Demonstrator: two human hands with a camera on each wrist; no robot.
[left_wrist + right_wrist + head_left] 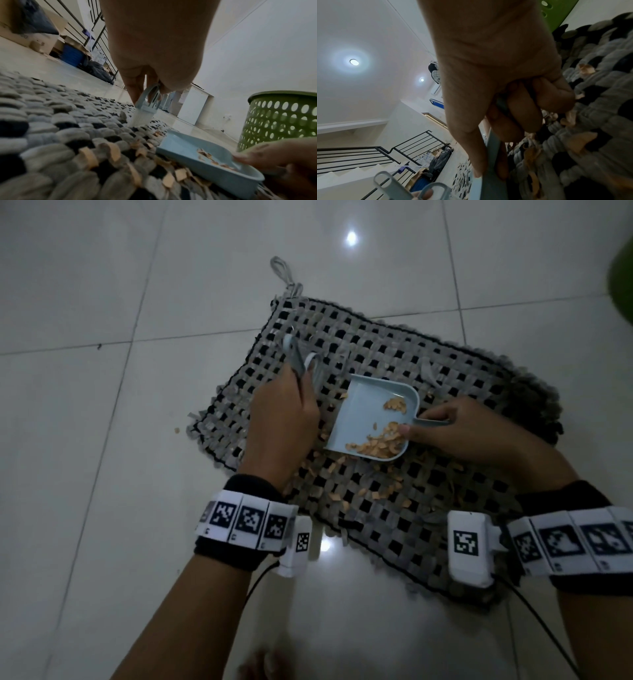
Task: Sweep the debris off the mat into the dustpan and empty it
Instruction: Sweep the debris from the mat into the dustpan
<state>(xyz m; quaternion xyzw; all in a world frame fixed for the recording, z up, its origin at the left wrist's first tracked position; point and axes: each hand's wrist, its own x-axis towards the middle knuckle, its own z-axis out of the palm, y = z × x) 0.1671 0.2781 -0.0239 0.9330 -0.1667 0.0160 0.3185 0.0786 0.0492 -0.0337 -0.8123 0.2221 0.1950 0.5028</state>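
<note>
A grey and black woven mat (445,364) lies on the tiled floor. Tan debris flakes (356,494) are scattered over its near half. A light blue dustpan (366,405) rests on the mat, with flakes piled along its right side. My right hand (445,429) grips the dustpan's handle, thumb on the pan's rim (477,174). My left hand (284,412) grips a small light blue brush (145,105) with pale bristles touching the mat, left of the dustpan (205,155). The brush's looped handle (291,350) sticks up beyond my fingers.
A green perforated bin (281,119) stands on the floor beyond the mat's right end, its edge at the head view's far right (621,282). One flake (177,430) lies on the tiles left of the mat. Stairs with a black railing (368,152) and boxes stand farther off.
</note>
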